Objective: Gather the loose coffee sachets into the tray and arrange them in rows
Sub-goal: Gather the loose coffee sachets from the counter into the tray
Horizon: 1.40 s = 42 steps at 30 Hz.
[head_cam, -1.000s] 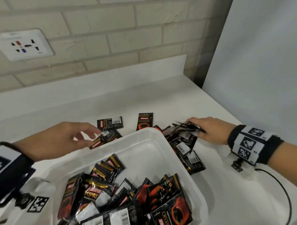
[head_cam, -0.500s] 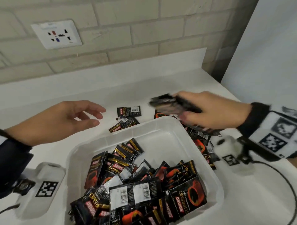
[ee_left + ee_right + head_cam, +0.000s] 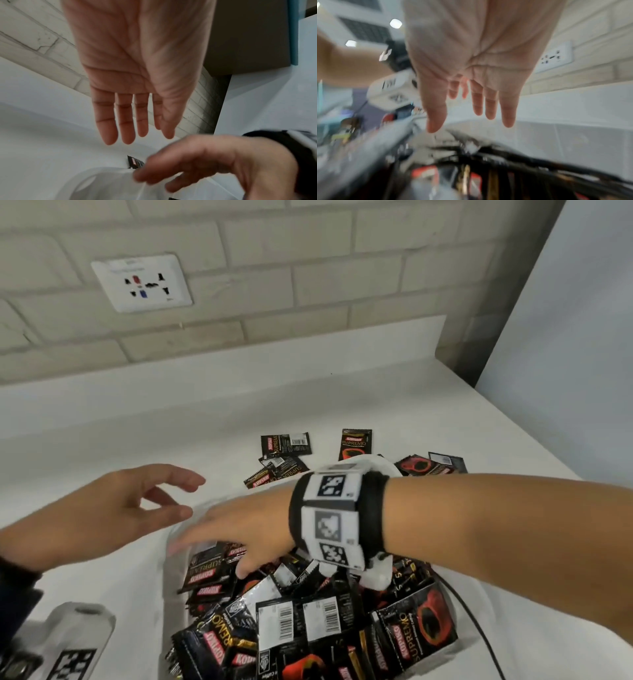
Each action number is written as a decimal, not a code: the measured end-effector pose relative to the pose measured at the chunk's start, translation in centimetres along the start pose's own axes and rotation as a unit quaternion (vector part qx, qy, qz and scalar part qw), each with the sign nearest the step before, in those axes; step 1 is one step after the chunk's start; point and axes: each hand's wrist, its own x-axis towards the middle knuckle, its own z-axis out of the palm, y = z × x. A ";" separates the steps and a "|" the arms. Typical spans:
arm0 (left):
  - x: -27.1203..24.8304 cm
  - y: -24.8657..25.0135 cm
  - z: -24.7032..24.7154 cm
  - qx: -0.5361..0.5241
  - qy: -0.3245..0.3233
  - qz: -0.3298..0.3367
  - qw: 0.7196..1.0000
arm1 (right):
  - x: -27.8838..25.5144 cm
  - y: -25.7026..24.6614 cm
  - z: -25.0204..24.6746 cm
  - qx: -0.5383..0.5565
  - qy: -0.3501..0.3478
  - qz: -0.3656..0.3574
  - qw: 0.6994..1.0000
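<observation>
White tray (image 3: 171,587) heaped with jumbled coffee sachets (image 3: 308,621), right hand (image 3: 239,529) above, fingers (image 3: 489,105) spread empty, left hand (image 3: 102,515) relaxed

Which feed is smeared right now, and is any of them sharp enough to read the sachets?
Right wrist view: heavy motion blur over the tray's sachets, unreadable. Left wrist view: right hand blurred, left hand sharp. Head view: sharpest; labels on the loose sachets read clearly.

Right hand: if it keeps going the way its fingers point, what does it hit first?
Probably the tray's left wall. The right hand is open above the sachets in the tray, fingers pointing left; depth is unclear.
</observation>
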 end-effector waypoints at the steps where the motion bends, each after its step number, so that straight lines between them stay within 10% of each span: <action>1: 0.0 -0.3 0.0 0.000 0.001 -0.007 1.000 | -0.4 0.1 -0.4 0.041 0.012 0.016 0.999; 9: 3.9 0.1 0.0 0.034 0.021 -0.019 0.999 | -12.2 6.0 -4.8 0.149 0.215 0.250 0.932; 16: 10.1 0.9 1.9 0.120 -0.025 -0.100 0.987 | -22.1 13.2 1.1 0.129 0.078 0.560 0.814; 21: 13.6 2.0 4.1 0.117 -0.087 -0.195 0.970 | -20.9 14.4 4.6 0.234 0.084 0.536 0.807; 31: 15.9 3.4 7.4 0.228 -0.100 -0.221 0.943 | -18.4 13.5 5.5 0.106 0.036 0.477 0.872; 42: 16.8 2.4 7.6 0.163 -0.113 -0.227 0.953 | -18.7 13.4 6.0 0.176 0.126 0.491 0.844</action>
